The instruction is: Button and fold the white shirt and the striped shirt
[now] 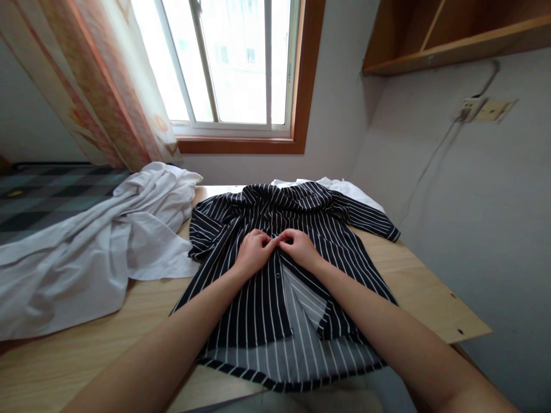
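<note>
A black shirt with white stripes (253,304) lies front up on the wooden table, its collar toward the window and its hem toward me. Its front edges part below my hands, so the greyish inner side of the back shows. One small button (278,276) sits on the left front edge. My left hand (257,248) pinches the shirt's front edge at the middle. Right beside it, my right hand (298,246) pinches the same spot, and the fingertips of both hands meet. Whether a button is between the fingers is hidden.
White cloth (99,246) is heaped on the left, partly over a dark checked surface (51,192). More white fabric (348,189) lies behind the shirt. The wooden table (430,292) ends at the right near a wall with a socket (471,109). A curtain (94,74) hangs beside the window.
</note>
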The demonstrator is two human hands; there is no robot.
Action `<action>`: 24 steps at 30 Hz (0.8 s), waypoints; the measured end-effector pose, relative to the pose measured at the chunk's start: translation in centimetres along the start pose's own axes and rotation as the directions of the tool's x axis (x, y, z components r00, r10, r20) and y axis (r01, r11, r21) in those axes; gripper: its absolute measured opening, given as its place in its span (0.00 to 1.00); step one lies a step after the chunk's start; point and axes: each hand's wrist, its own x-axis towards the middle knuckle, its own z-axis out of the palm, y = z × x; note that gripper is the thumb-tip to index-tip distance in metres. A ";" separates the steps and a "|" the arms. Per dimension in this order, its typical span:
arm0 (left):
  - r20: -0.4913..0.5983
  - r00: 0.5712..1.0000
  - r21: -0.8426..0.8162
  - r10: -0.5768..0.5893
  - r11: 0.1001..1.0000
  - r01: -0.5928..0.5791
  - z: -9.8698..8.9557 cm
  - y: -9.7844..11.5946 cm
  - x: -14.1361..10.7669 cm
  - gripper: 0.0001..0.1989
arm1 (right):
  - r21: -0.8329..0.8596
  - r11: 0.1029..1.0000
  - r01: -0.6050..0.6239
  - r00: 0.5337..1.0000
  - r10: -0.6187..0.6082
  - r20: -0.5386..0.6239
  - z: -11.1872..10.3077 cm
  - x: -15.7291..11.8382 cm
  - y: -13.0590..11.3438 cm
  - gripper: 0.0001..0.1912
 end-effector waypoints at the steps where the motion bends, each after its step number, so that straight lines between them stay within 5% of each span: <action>1: -0.005 1.000 0.000 0.001 1.000 -0.001 0.0 -0.1 0.0 0.18 | -0.008 1.000 0.001 1.000 -0.001 0.007 0.0 0.0 0.0 0.03; 24: -0.099 0.995 -0.114 -0.001 0.993 -0.011 0.5 -0.9 0.3 0.12 | -0.006 0.988 0.153 0.979 -0.150 0.135 -0.7 0.2 -0.1 0.09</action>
